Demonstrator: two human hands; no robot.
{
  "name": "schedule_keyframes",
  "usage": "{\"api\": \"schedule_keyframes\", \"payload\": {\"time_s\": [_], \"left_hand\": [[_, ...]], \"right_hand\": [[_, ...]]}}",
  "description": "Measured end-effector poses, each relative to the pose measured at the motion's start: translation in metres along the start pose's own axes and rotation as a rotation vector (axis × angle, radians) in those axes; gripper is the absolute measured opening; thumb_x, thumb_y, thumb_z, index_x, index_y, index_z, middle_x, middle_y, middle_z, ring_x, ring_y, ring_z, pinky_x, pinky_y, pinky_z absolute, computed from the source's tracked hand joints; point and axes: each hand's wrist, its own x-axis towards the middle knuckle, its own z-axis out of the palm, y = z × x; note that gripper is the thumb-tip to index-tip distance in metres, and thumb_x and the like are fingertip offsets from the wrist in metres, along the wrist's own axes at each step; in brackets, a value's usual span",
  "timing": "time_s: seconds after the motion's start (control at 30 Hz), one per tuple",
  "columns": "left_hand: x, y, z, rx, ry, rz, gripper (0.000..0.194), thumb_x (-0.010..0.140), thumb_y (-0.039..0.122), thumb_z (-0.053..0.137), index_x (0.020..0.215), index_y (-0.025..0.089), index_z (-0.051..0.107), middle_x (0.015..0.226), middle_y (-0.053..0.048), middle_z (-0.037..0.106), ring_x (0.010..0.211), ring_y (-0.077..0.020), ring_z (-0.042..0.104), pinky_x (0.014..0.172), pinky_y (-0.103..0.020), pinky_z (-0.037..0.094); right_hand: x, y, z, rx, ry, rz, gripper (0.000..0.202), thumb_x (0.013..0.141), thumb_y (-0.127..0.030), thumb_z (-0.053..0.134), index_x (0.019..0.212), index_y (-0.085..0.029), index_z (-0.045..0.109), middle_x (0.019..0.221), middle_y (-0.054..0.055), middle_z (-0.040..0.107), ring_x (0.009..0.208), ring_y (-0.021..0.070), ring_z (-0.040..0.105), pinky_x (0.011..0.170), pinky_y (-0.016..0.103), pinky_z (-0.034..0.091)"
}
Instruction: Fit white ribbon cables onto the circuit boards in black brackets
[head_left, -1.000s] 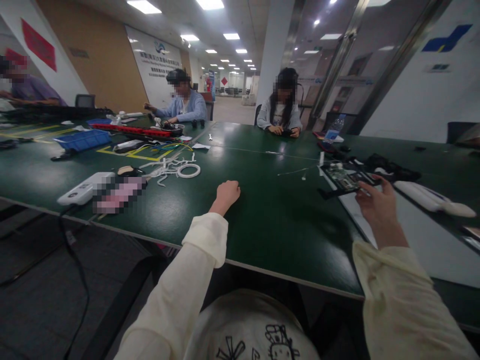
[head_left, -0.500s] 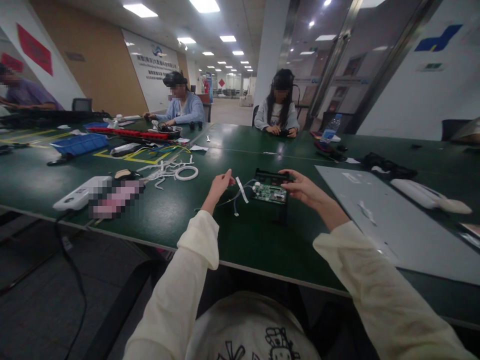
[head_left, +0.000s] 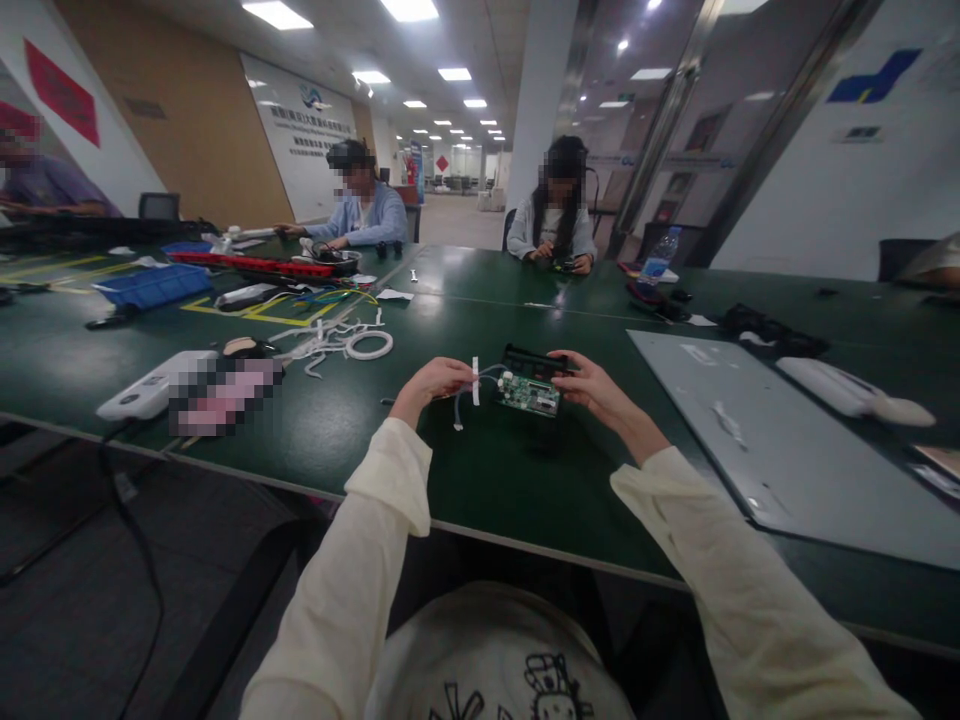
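Note:
My right hand (head_left: pixel 596 392) grips the edge of a black plastic frame (head_left: pixel 525 360) that carries a green circuit board (head_left: pixel 534 394), tilted above the table. Thin grey cables (head_left: pixel 489 372) come out of the board's left side by a white connector. My left hand (head_left: pixel 436 382) is closed, thumb and fingers pinched on the cables beside a narrow white strip (head_left: pixel 475 388). That strip stands upright across the cables at my fingertips. One cable end with a small white plug (head_left: pixel 458 427) hangs down below.
On the green table (head_left: pixel 322 440) to the left lie a white power strip (head_left: pixel 150 385), a blurred pink item (head_left: pixel 225 397), white strips and a tape-like ring (head_left: pixel 369 345). A blue bin (head_left: pixel 154 288) is farther off. A grey panel (head_left: pixel 810 470) lies right. Two people sit opposite.
My left hand has closed on the cables at the white strip, which has turned from slanted to upright. The board and my right hand have shifted slightly left.

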Motion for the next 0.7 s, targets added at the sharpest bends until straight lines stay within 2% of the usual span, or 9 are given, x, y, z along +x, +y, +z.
{"api": "schedule_keyframes", "payload": {"time_s": [0.13, 0.23, 0.37, 0.43, 0.53, 0.7], "left_hand": [[0.003, -0.002, -0.003, 0.066, 0.036, 0.008, 0.016, 0.066, 0.025, 0.069, 0.076, 0.013, 0.068, 0.064, -0.001, 0.062, 0.05, -0.0057, 0.05, 0.045, -0.017, 0.034], [0.006, -0.004, -0.006, 0.111, 0.023, 0.009, 0.012, 0.064, 0.022, 0.069, 0.071, 0.013, 0.067, 0.058, 0.001, 0.059, 0.046, -0.0046, 0.047, 0.042, -0.016, 0.031], [0.01, -0.008, -0.009, 0.204, 0.097, -0.001, 0.018, 0.062, 0.019, 0.07, 0.079, 0.013, 0.068, 0.058, 0.001, 0.059, 0.049, -0.0068, 0.051, 0.045, -0.017, 0.038], [0.011, -0.009, -0.01, 0.279, 0.146, 0.005, 0.024, 0.061, 0.019, 0.07, 0.085, 0.014, 0.068, 0.059, 0.001, 0.06, 0.052, -0.0088, 0.055, 0.048, -0.017, 0.041], [0.01, -0.01, -0.011, 0.378, 0.167, 0.024, 0.031, 0.062, 0.02, 0.071, 0.092, 0.014, 0.067, 0.059, 0.0, 0.062, 0.055, -0.0108, 0.058, 0.049, -0.017, 0.042], [0.01, -0.01, -0.011, 0.502, 0.205, 0.045, 0.026, 0.067, 0.027, 0.067, 0.09, 0.014, 0.067, 0.059, 0.0, 0.062, 0.057, -0.0118, 0.06, 0.05, -0.017, 0.044]], "right_hand": [[0.001, 0.003, 0.003, -0.019, -0.01, -0.01, 0.059, 0.064, -0.025, 0.07, 0.119, -0.029, 0.05, 0.097, 0.001, 0.063, 0.083, 0.0135, 0.061, 0.059, 0.019, 0.049], [0.001, 0.005, 0.006, -0.078, 0.007, -0.019, 0.053, 0.072, -0.033, 0.065, 0.122, -0.029, 0.047, 0.096, 0.002, 0.063, 0.081, 0.0141, 0.062, 0.062, 0.023, 0.051], [0.004, 0.012, 0.007, -0.351, 0.162, -0.092, 0.04, 0.084, -0.042, 0.05, 0.119, -0.023, 0.05, 0.087, 0.004, 0.065, 0.074, 0.015, 0.063, 0.065, 0.027, 0.052], [0.006, 0.016, 0.006, -0.49, 0.224, -0.142, 0.036, 0.087, -0.038, 0.044, 0.118, -0.02, 0.05, 0.085, 0.005, 0.066, 0.072, 0.0149, 0.063, 0.069, 0.029, 0.052], [0.007, 0.021, 0.002, -0.54, 0.263, -0.198, 0.033, 0.088, -0.026, 0.04, 0.118, -0.018, 0.049, 0.088, 0.006, 0.067, 0.077, 0.0147, 0.064, 0.076, 0.03, 0.05], [0.007, 0.021, -0.001, -0.648, 0.255, -0.28, 0.034, 0.083, -0.015, 0.04, 0.115, -0.017, 0.052, 0.095, 0.006, 0.067, 0.086, 0.015, 0.064, 0.081, 0.03, 0.049]]}}
